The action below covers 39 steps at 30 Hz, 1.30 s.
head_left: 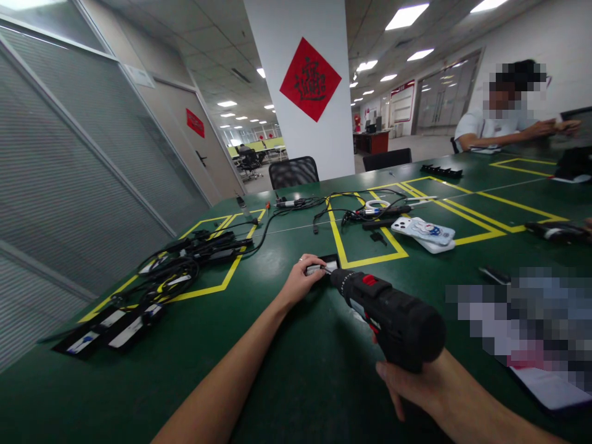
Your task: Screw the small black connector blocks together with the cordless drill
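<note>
A black cordless drill [388,308] with red accents is in my right hand [423,385], its chuck pointing away and to the left. The fingers wrap its handle, largely hidden under the drill body. My left hand [301,279], a ring on one finger, grips a small black rectangular part [330,259] that has a pale, silvery piece in it. The drill's tip reaches this part right beside my left fingertips. Whether the bit touches a screw is too small to tell.
Black cables and adapters [198,253] lie bundled on the left of the green table [194,382]. Yellow tape marks rectangles. Further back are a white tape ring [377,204], cables and phones [424,232]. A person [494,123] sits at the far right.
</note>
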Tool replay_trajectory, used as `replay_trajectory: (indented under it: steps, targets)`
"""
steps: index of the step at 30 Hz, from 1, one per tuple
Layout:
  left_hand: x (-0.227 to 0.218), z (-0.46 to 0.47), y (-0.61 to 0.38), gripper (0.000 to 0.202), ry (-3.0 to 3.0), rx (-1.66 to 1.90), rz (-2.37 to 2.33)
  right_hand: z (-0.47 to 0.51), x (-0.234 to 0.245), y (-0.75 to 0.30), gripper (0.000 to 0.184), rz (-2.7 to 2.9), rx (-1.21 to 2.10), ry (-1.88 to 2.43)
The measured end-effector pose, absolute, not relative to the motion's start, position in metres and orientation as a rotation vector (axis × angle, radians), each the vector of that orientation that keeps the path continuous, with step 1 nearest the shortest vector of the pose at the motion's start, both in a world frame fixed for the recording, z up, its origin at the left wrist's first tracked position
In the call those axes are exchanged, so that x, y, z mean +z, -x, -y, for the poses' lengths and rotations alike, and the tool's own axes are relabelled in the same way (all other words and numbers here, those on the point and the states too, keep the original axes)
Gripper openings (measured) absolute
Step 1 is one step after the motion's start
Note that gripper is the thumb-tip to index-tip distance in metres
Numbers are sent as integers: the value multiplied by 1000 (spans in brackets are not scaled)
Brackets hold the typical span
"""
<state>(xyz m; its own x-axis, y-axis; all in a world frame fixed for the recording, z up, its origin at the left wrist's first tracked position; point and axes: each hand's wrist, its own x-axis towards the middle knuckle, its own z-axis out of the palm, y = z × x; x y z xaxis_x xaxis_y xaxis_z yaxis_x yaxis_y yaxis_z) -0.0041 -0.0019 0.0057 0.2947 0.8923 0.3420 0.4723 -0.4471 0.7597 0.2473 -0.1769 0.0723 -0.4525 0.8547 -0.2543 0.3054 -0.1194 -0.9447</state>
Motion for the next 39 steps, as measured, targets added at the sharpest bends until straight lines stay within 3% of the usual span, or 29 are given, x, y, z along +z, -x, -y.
replay_trajectory:
  steps: [39]
  targets:
    - [6,2,5,20,-2027,1041,-1207,180,75,-244,37,1652,1608,1305]
